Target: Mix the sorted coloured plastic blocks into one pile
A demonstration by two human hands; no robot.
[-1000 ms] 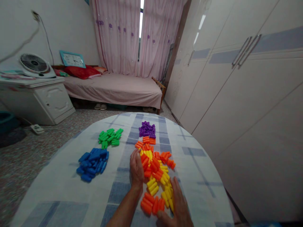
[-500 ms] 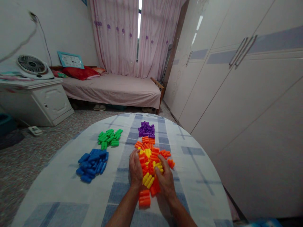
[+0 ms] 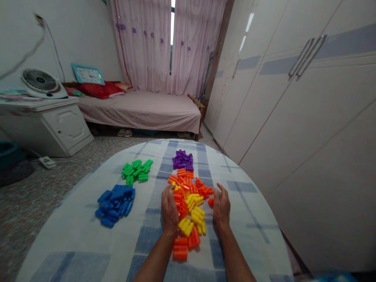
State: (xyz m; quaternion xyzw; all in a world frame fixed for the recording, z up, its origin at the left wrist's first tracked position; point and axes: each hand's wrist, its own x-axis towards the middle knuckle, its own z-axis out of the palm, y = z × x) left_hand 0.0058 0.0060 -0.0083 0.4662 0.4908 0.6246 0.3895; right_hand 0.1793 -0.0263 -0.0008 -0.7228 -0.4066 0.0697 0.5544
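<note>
The left hand [image 3: 169,207] lies palm down, fingers released against the left edge of the orange and yellow plastic pegs [image 3: 189,203] heaped mid-table. The right hand [image 3: 221,204] stands just right of the heap, fingers loosely curled, grasping nothing. Both forearms are cut off near; the far-left clock [image 3: 88,74] is too small to read.

The single view comes from a camera worn on the person's head. It faces forward and tilts down over a round table [image 3: 73,243] lying close beneath it. The left hand [image 3: 169,207] and right hand [image 3: 221,205] enter from the near edge. Its wide lens also takes in the bed [image 3: 141,111] and curtains [image 3: 167,43] far ahead, and the wardrobe [image 3: 308,129] along the right.
</note>
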